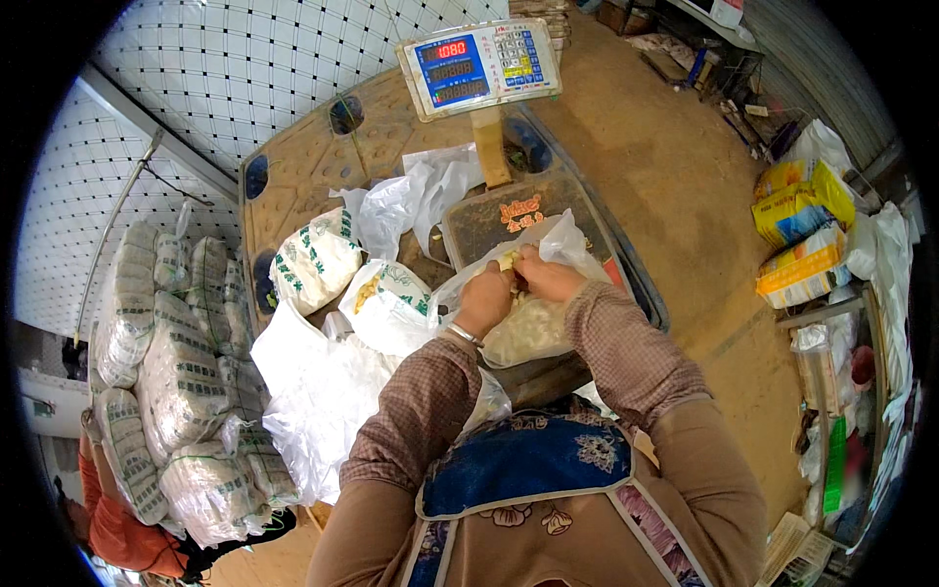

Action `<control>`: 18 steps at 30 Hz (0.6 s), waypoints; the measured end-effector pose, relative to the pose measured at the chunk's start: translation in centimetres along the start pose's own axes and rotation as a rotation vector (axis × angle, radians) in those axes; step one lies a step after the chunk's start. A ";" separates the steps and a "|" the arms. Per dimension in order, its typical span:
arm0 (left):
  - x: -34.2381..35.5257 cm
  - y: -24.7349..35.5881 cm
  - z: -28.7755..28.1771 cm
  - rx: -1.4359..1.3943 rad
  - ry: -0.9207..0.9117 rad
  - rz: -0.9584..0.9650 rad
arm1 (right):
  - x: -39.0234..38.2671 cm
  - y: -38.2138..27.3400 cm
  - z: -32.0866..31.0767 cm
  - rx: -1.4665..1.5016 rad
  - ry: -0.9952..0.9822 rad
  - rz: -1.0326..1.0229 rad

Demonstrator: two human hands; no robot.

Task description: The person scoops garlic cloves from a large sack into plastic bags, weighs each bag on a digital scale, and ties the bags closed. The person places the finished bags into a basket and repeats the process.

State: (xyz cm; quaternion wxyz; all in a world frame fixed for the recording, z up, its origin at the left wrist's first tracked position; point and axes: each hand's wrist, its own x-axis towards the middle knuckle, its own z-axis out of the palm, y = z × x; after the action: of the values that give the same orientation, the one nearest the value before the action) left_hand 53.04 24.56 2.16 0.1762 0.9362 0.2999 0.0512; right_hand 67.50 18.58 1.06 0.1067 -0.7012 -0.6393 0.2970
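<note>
Now, left hand: your left hand (485, 299) is curling its fingers closed, tips pinching a small pale yellow piece (507, 261); kind too small to tell.
Right hand: your right hand (548, 278) is meeting it from the other side, fingers also closed on that piece.
Piece location: sitting between your fingertips, above the mouth of a clear plastic bag (528, 335).
Clear bag: bulging with pale contents, resting on the scale platform (479, 223), its loose rim spreading around your hands.
Scale display: the display (479, 68) is facing you, glowing red.
Left of bag: an open white bag (403, 331) is showing yellowish pieces; a full green-printed bag (318, 259) is standing just beyond.
Nearer you: white plastic bags (318, 416) are spilling over the table edge.
Far left: packed bags (181, 382) are piling up; a person in orange (127, 533) is reaching beside them.
</note>
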 end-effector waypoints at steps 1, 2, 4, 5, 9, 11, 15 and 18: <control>0.1 0.4 -0.1 -0.018 0.010 0.017 | 0.3 0.8 0.2 0.233 -0.034 0.083; 0.2 0.3 0.1 -0.054 0.045 0.053 | 0.9 1.3 0.5 0.467 -0.073 0.159; 0.4 -0.4 0.9 -0.123 0.118 0.120 | 1.0 2.1 0.8 0.497 0.023 0.070; 0.4 -0.7 0.8 -0.168 0.135 0.116 | 0.0 1.0 0.1 0.288 0.152 -0.097; 0.6 -0.3 -0.4 -0.290 0.183 0.146 | -1.7 0.2 -1.1 0.300 0.294 -0.122; 0.4 0.6 -1.6 -0.259 0.198 0.149 | -2.7 -1.0 -2.5 0.202 0.323 -0.157; 0.5 3.0 -2.9 -0.144 0.175 0.117 | -4.5 -3.4 -4.6 -0.172 0.435 -0.195; 1.2 2.4 -3.4 -0.273 0.108 0.341 | -5.6 -3.4 -6.1 -0.271 0.368 -0.273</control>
State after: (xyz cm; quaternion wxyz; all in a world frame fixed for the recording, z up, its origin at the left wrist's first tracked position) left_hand 54.61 24.43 6.15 0.2740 0.9366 0.1367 0.1702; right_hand 68.01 15.10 9.27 0.1654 -0.6585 -0.7319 0.0588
